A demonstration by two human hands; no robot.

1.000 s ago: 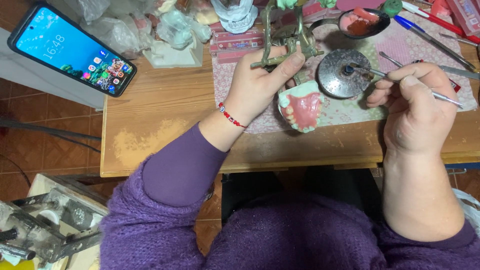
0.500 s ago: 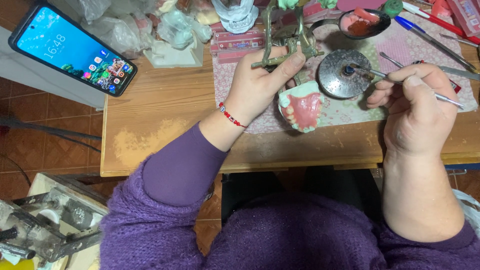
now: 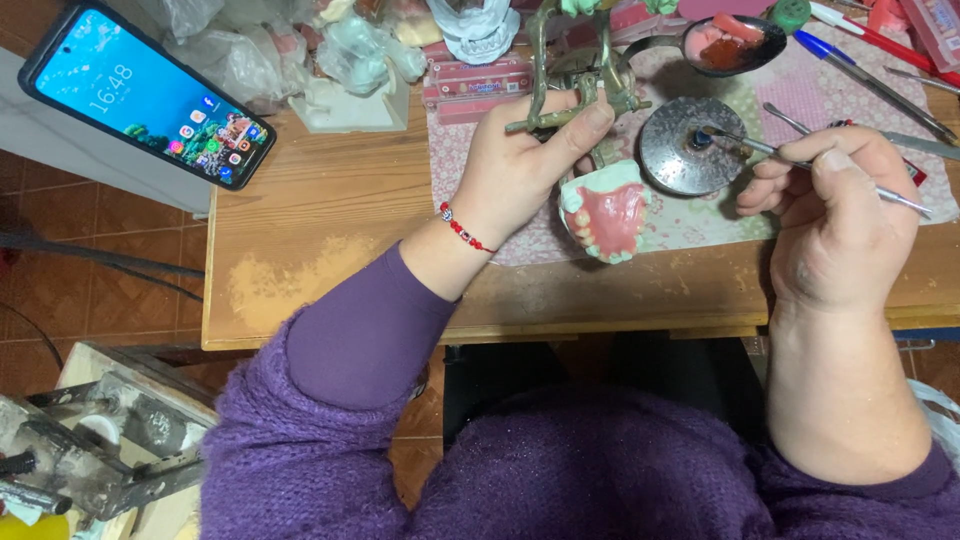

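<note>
My left hand grips the brass articulator carrying the pink denture on the wooden table. My right hand pinches a thin metal tool, tip touching the round metal dish.

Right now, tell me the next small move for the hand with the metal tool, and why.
Probably carry the metal tool from the round metal dish across to the pink denture. The right hand has its tip in the dish, and the left hand steadies the metal frame above the denture.
</note>
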